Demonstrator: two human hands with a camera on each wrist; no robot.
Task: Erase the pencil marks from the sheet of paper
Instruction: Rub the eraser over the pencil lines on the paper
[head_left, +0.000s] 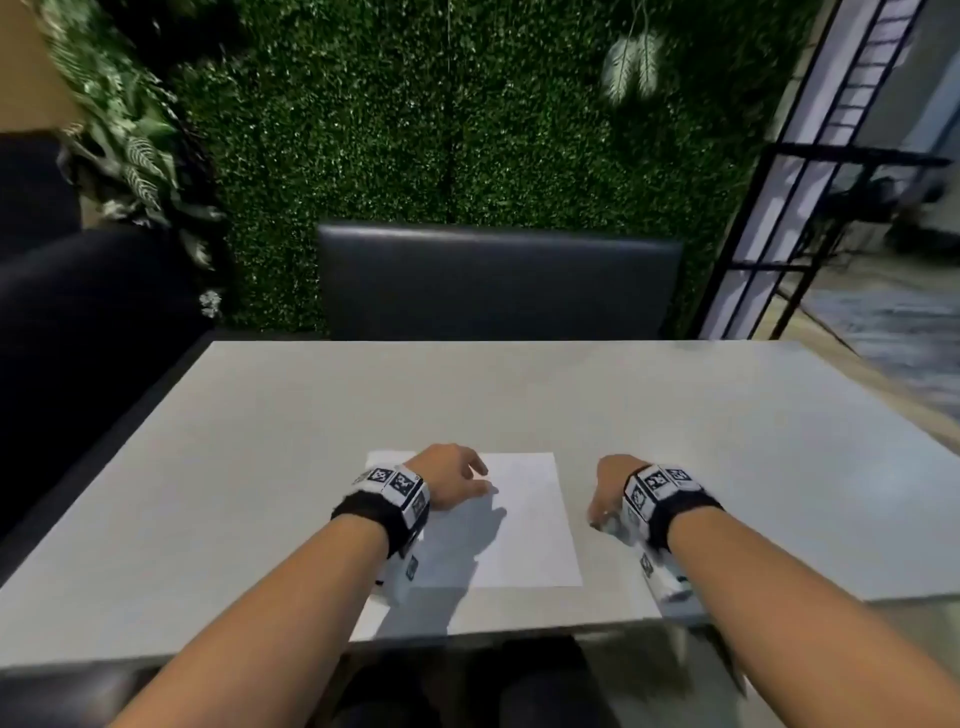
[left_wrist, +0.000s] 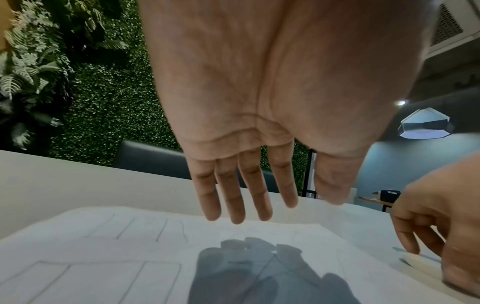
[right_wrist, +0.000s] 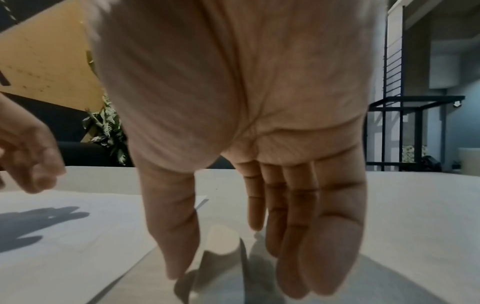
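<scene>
A white sheet of paper (head_left: 524, 525) lies on the grey table (head_left: 727, 441) near its front edge. Faint pencil lines (left_wrist: 130, 232) form boxes on it. My left hand (head_left: 480, 478) hovers over the sheet's upper left part with its fingers (left_wrist: 231, 205) straight, casting a shadow on the paper. My right hand (head_left: 597, 514) is just right of the sheet, pointing down at the table. A small off-white eraser (right_wrist: 223, 238) lies on the table between its thumb (right_wrist: 176, 246) and its fingers (right_wrist: 311, 257). Neither is pressed against the eraser.
A dark chair back (head_left: 498, 280) stands at the table's far edge before a green leaf wall (head_left: 441, 130). A dark bench (head_left: 78, 338) runs along the left. A black metal frame (head_left: 810, 208) rises at the right.
</scene>
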